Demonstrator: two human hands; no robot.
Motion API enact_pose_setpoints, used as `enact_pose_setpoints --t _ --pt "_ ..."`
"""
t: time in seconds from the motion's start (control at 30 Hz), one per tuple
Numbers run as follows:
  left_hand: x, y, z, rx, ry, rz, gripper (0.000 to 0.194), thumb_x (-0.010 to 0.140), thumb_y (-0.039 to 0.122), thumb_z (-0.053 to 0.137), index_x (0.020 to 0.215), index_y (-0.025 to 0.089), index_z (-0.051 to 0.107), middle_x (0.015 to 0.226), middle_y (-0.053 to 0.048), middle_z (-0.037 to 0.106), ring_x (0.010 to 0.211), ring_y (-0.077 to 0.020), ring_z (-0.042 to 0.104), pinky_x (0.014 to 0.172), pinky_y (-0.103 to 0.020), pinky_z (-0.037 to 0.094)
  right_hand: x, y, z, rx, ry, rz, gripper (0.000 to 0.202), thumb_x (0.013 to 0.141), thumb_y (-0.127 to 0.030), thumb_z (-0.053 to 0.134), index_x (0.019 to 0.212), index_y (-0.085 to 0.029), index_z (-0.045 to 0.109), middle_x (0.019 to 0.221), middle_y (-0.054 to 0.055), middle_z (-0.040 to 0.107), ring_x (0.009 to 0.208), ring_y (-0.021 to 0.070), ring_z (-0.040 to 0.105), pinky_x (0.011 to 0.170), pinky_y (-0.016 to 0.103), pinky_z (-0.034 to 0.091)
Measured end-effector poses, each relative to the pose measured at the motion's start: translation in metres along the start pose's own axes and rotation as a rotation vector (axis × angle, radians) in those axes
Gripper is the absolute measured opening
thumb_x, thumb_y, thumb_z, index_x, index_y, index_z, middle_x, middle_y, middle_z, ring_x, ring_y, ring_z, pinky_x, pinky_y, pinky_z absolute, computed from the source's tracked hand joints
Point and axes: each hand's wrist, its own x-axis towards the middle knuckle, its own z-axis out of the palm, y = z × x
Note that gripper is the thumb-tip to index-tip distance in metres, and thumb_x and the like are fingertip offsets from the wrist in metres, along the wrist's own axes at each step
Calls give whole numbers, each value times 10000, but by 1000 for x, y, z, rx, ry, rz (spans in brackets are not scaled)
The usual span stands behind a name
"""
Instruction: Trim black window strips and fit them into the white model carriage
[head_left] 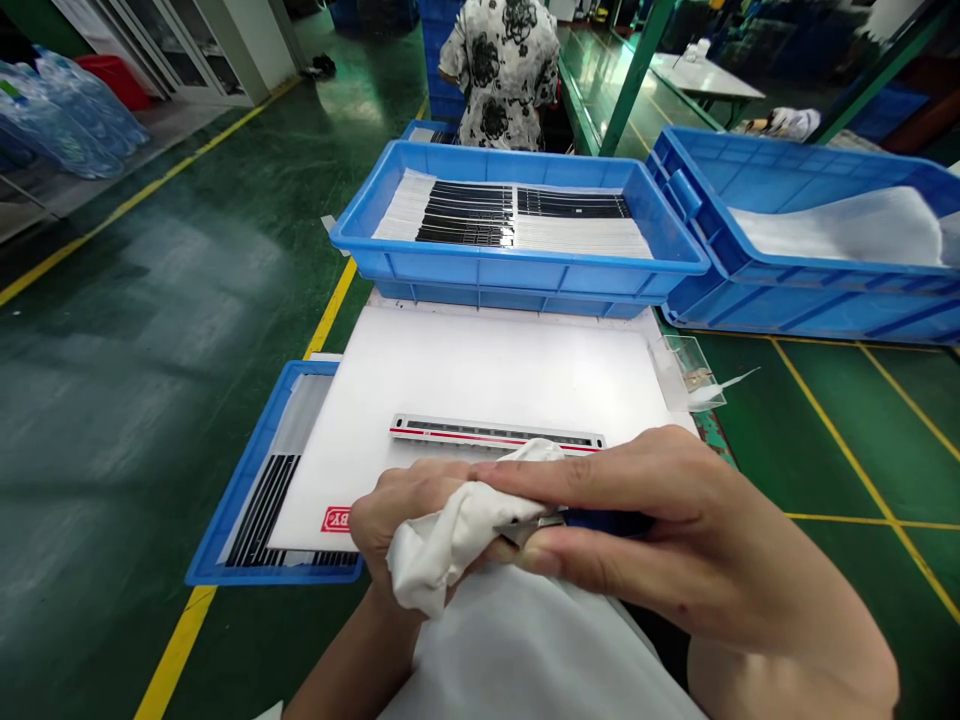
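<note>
Just beyond the fingers, one slim pale strip (pixel 495 432) with a red line lies on the white board (pixel 487 360); its long axis runs left to right, its right end slightly nearer, partly hidden by the cloth. The left hand (pixel 416 500) is curled closed around one bunched white cloth (pixel 442 545). The right hand (pixel 645 510) pinches one small metal piece (pixel 529 525) between thumb and fingers against the cloth; the piece's long axis runs roughly sideways, its full shape hidden.

Farther ahead, one blue bin (pixel 525 270) holds two rows of dark strips among white sheets. To its right, another blue bin (pixel 825 300) holds white sheeting. Left of the hands, a lower blue bin (pixel 274 575) holds more dark strips, too overlapped to count. One clear box (pixel 686 355) sits at the board's right edge.
</note>
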Motion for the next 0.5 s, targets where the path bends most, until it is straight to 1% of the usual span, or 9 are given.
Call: enact_pose_setpoints --t 0.07,0.1,0.2,0.3,0.37,0.43,0.5 --pt "3 2 0 -87 -74 21 362 837 280 800 541 161 629 431 57 486 336 -65 433 358 -194 427 -1 0 0 -1 -3 -2 334 999 -259 700 1332 -236 719 939 -55 792 724 59 700 675 89 479" --pt "5 3 1 -115 -100 39 333 844 250 793 566 158 635 446 57 504 344 -66 443 364 -193 429 -1 0 0 -1 -4 -13 332 1003 -261 694 1334 -260 716 950 -60 793 714 61 700 640 98 473" --pt "7 4 2 -175 -116 48 311 857 200 779 596 155 616 454 61 495 357 -66 424 366 -198 403 -1 1 0 10 -18 -50 342 1019 -247 668 1337 -367 698 934 -85 786 662 64 687 571 123 450" --pt "7 3 2 -188 -113 34 308 841 157 779 603 164 583 461 65 483 362 -67 410 370 -205 394 1 3 -1 25 -27 -60 355 1015 -251 671 1326 -423 688 954 -100 782 687 73 693 609 125 466" --pt "7 3 1 -195 -134 48 287 831 153 782 622 166 586 479 60 505 368 -73 430 377 -209 408 2 3 -2 33 -37 -62 354 1016 -262 671 1324 -434 685 1045 -106 783 739 75 708 655 119 483" --pt "7 2 1 -192 -147 61 271 852 175 773 643 163 601 488 55 522 371 -76 445 382 -207 419 2 3 -2 42 -44 -52 356 1022 -254 661 1334 -425 683 1098 -107 780 754 66 712 674 107 487" --pt "8 3 0 -184 -154 67 276 867 211 776 651 162 611 487 57 528 371 -73 454 382 -198 422 1 2 -2 45 -37 -27 349 1018 -248 669 1349 -356 692 1063 -85 791 740 56 707 663 94 482"
